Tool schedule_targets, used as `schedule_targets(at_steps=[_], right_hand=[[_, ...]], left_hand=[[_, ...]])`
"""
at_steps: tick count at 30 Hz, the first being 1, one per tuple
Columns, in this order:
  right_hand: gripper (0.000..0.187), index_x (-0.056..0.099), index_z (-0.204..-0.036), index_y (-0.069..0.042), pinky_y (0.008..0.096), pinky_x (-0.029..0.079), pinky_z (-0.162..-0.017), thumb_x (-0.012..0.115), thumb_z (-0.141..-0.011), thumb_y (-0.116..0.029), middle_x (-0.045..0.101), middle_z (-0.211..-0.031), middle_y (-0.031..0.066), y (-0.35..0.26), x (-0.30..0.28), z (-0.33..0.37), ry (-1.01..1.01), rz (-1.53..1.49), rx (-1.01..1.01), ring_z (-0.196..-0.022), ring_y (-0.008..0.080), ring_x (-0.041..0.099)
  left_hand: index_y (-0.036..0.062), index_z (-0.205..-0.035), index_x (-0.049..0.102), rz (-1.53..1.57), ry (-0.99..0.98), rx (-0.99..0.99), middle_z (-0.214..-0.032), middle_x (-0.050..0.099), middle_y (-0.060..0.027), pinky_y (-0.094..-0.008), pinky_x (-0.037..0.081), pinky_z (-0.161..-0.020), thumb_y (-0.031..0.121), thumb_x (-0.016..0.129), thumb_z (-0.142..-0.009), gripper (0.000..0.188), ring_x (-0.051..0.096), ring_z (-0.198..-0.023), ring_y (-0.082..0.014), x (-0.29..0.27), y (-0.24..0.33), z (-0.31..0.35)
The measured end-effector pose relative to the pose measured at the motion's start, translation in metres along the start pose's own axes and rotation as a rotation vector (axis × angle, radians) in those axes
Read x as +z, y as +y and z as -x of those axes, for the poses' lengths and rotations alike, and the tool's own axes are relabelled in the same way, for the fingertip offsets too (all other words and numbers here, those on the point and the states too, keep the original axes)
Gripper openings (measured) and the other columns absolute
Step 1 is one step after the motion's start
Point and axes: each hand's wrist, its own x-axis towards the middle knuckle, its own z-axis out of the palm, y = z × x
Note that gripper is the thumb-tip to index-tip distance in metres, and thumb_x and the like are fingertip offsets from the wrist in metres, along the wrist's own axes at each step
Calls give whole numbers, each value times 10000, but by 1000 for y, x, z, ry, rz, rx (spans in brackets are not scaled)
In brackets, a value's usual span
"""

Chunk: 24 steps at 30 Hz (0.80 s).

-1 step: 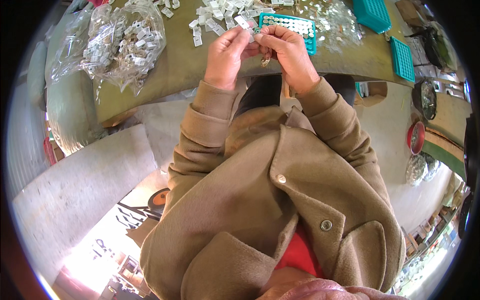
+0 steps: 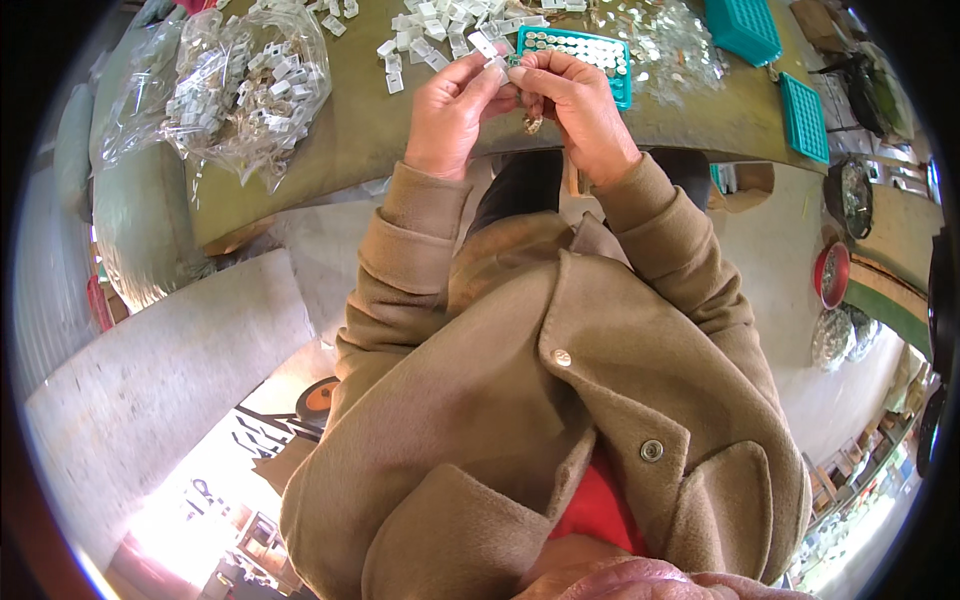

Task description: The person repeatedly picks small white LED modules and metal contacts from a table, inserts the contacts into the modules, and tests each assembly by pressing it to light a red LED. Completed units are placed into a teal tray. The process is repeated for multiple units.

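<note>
Coat: a tan buttoned coat fills the near part of the view, its sleeves running up to both hands.
Left hand: the left hand is raised over the table edge, its grip pinched shut, thumb and fingertips on a small white plastic piece.
Right hand: the right hand meets the left, fingers curled shut on the same white piece; a small metal bit hangs just below the fingers.
Table: an olive-green table lies under the hands.
Tray: a teal tray of small round parts sits just beyond the right hand.
Loose pieces: white plastic pieces lie scattered beyond the left hand.
Bag: a clear bag of white pieces rests at far left.
Far trays: two teal trays lie at far right.
</note>
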Motion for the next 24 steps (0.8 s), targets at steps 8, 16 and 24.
schedule_targets(at_steps=[8, 16, 24], right_hand=[[94, 655, -920, -26, 213, 447, -636, 653, -895, -117, 632, -782, -2, 1, 2, 3, -84, -52, -16, -681, 58, 544], [68, 606, -894, 4, 219, 435, -588, 627, -883, -59, 608, -761, 4, -1, 12, 8, -60, 66, -199, -672, 59, 536], [76, 604, -888, 2, 238, 415, -536, 630, -861, -64, 548, -713, -5, -16, 2, 9, -119, 118, -124, -640, 70, 504]], left_hand=[[-48, -1199, 587, -3, 40, 16, -1062, 670, -103, -280, 564, -773, 78, 631, -931, 299, 665, -898, -163, -11, -1, 0], [-46, -1234, 599, 27, 106, 131, -1037, 681, -108, -292, 574, -782, 51, 651, -910, 342, 660, -864, -148, -1, -4, 7], [-38, -1246, 591, -10, 61, 161, -1063, 674, -107, -334, 570, -841, 47, 612, -938, 321, 666, -908, -174, 1, -4, 9]])
